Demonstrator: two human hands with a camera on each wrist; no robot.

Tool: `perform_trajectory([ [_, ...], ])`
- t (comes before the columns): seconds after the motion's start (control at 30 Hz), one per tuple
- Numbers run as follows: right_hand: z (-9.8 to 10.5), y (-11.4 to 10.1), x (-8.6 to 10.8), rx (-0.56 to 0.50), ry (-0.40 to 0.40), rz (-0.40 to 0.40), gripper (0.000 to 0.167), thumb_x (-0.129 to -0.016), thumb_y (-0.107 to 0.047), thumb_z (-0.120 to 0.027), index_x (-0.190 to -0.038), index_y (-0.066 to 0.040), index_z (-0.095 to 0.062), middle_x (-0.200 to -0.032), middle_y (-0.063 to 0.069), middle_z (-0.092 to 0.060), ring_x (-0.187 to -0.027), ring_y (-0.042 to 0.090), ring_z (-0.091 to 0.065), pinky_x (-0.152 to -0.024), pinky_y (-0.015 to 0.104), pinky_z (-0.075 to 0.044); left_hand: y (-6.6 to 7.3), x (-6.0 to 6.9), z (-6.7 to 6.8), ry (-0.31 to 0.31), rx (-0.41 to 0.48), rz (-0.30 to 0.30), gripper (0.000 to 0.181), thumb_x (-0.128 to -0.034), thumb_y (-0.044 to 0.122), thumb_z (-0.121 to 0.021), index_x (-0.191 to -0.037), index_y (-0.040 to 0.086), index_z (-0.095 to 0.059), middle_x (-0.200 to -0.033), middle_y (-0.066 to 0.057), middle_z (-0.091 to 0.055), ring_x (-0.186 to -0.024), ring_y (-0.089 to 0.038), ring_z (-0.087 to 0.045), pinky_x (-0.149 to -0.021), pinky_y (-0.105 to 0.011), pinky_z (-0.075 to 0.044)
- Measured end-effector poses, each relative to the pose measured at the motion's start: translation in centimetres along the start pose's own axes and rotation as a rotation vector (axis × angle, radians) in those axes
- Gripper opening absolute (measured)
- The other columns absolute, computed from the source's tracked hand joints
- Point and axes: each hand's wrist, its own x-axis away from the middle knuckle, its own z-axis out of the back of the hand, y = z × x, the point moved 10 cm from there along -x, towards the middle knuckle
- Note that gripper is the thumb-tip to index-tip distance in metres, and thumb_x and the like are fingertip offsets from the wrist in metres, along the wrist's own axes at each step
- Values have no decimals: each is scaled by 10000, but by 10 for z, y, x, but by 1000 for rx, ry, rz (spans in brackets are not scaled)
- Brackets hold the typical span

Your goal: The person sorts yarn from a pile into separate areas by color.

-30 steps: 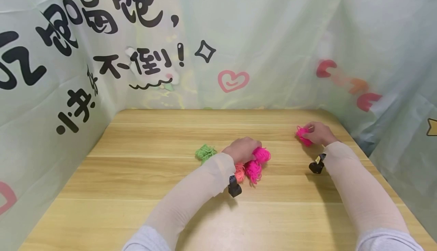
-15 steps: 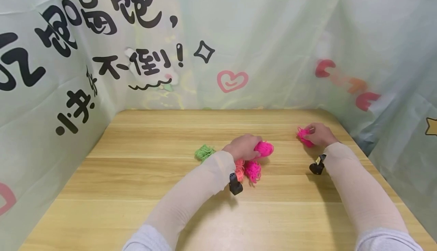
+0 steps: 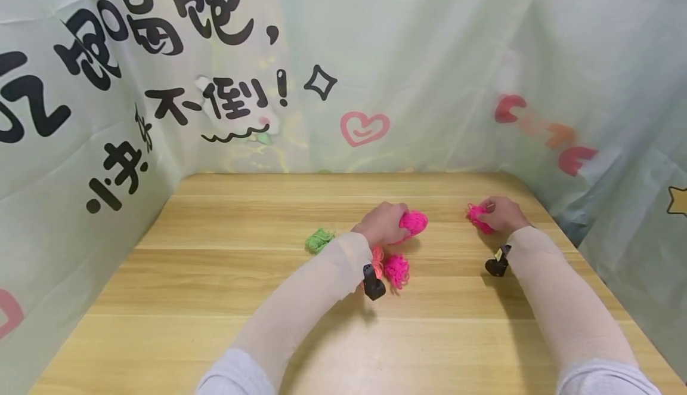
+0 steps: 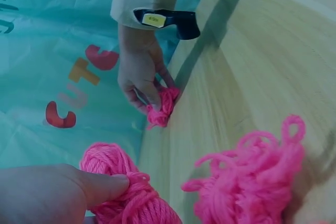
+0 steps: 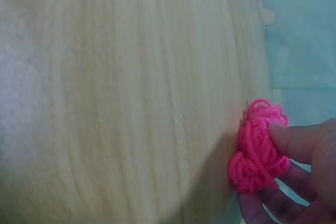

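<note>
A light wood-grained desk spreads beneath the left hand and the right hand. Behind both I can see a pale, creased cloth. Bold black lettering covers it up to the left hand's left; straight behind that hand there's a pink heart. Coloured letters show behind the right hand, a yellow star farther right.

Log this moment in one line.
left hand: holds pink yarn; right hand: holds second pink yarn; table: green yarn, coral yarn, third pink yarn
</note>
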Motion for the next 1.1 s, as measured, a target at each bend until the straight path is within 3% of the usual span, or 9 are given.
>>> perform_trajectory([
  [0.17, -1, 1, -3, 14, 16, -2, 342, -908, -156, -616, -1118, 111, -569, -1088, 340, -596, -948, 442, -587, -784, 482, -506, -2, -6, 4, 34, 51, 22, 403, -928, 292, -660, -1274, 107, -569, -964, -1, -623, -806, -119, -556, -690, -215, -466],
  [0.33, -2, 3, -4, -6, 40, -30, 310, -890, -110, -627, -1110, 105, -588, -1088, 339, -593, -920, 413, -598, -717, 400, -541, 0, -11, 5, 53, 123, 33, 451, -919, 317, -675, -1293, 88, -570, -966, 11, -634, -771, -94, -557, -647, -185, -465],
  [0.63, 0, 8, -2, -34, 100, -97, 328, -836, -107, -670, -1085, 100, -623, -1083, 322, -603, -896, 392, -568, -625, 305, -484, 3, -18, -3, 50, 300, 69, 415, -896, 308, -712, -1232, 91, -599, -908, 27, -637, -751, -79, -552, -605, -185, -477],
  [0.83, -4, 14, -4, -88, 83, -164, 331, -832, -83, -641, -1111, 91, -607, -1087, 304, -589, -832, 317, -563, -570, 262, -483, 2, -23, -6, 69, 399, 97, 385, -888, 294, -724, -1194, 93, -604, -858, 21, -613, -731, -96, -543, -601, -208, -477],
  [1.1, -4, 12, -5, -75, 32, -144, 343, -839, -109, -663, -1115, 86, -601, -1092, 307, -600, -782, 266, -597, -576, 270, -500, -6, -30, -18, 81, 532, 152, 406, -896, 326, -708, -1211, 109, -570, -933, -9, -611, -757, -118, -575, -634, -248, -504],
])
